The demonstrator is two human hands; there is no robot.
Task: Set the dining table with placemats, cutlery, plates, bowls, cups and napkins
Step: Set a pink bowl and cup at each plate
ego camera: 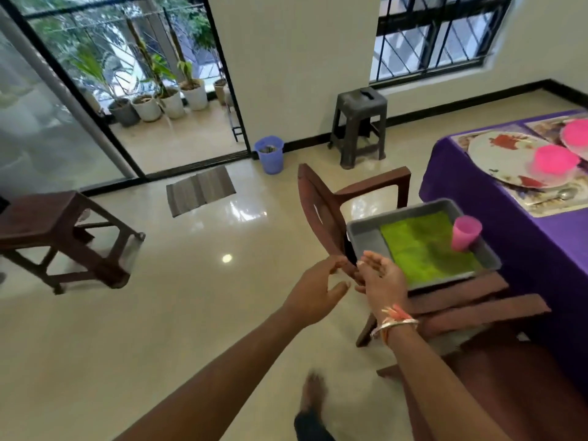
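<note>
Head view: both hands are out in front and hold nothing. Left hand (pixel 313 291) has fingers loosely spread, thumb out, just beside the chair (pixel 321 205) back. Right hand (pixel 380 281) has its palm turned inward, fingers relaxed and slightly curled, at the near corner of the grey tray (pixel 359 227); too blurred to tell whether it touches the tray. The tray sits on the chair seat next to the table (pixel 509 237) with the purple cloth. In the tray a green napkin (pixel 423 246) lies flat, with a pink cup (pixel 466 229) upright on its far right edge. Already on the table: placemat (pixel 541 206), plate (pixel 502 157), pink bowl (pixel 555 160), spoon (pixel 555 196).

Risks:
- Pulling the napkin while the cup stands on it would likely tip the cup
- Lifting the tray by one corner would tilt it, and the cup could slide or roll out
- The left hand could knock the chair back and jolt the tray
- The tray edge could catch the cloth on the way over and drag the setting
</note>
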